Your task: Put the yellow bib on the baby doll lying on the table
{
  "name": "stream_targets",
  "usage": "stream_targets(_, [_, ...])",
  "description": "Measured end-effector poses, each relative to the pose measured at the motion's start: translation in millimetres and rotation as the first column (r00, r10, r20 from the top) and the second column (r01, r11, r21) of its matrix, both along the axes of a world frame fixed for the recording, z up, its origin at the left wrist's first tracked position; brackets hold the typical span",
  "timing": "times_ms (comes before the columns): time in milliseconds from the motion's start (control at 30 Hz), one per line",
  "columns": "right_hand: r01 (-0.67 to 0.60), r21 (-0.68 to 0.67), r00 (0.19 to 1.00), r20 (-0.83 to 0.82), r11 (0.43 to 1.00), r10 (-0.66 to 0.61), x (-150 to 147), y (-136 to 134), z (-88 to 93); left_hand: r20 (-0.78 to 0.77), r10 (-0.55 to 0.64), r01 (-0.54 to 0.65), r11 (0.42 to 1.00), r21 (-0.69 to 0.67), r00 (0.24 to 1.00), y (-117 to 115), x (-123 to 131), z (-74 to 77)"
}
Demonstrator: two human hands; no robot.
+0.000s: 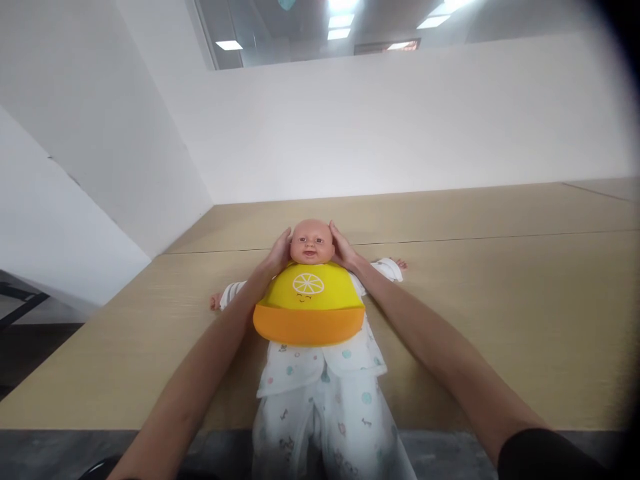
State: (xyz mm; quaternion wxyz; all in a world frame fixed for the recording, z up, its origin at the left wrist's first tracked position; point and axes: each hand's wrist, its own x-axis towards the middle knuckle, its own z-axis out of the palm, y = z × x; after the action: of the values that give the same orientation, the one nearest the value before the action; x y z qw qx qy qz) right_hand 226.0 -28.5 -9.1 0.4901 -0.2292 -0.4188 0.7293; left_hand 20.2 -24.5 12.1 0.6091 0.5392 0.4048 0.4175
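A bald baby doll (313, 241) lies on its back on the table, its head away from me and its arms spread wide. It wears a white printed outfit (295, 365). Over its chest is a yellow bib (280, 291) with a citrus slice print and an orange catch pocket (309, 327). My left hand (281, 251) cups the left side of the doll's head and neck. On the opposite side, my right hand (343, 249) rests against the head in the same way. Some fingers and the bib's neck fastening are hidden behind the doll.
The wood-toned tabletop (480, 293) has a seam running across it behind the doll. A white wall (400, 127) with a window above it borders the far side, and a white partition (100, 120) stands at the left. The table's near edge runs under the doll's legs.
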Motion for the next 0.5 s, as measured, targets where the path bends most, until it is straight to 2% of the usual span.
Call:
stream_targets(200, [0.061,0.042,0.997,0.038,0.997,-0.063,-3,7,-10.3,0.062,0.102,-0.098,0.993,-0.065,0.993,-4,3,-2.7])
stream_targets(500, [0.28,0.107,0.954,0.079,0.954,-0.289,-3,20,-24.2,0.048,0.043,-0.042,0.999,-0.027,0.998,-6,8,-3.2])
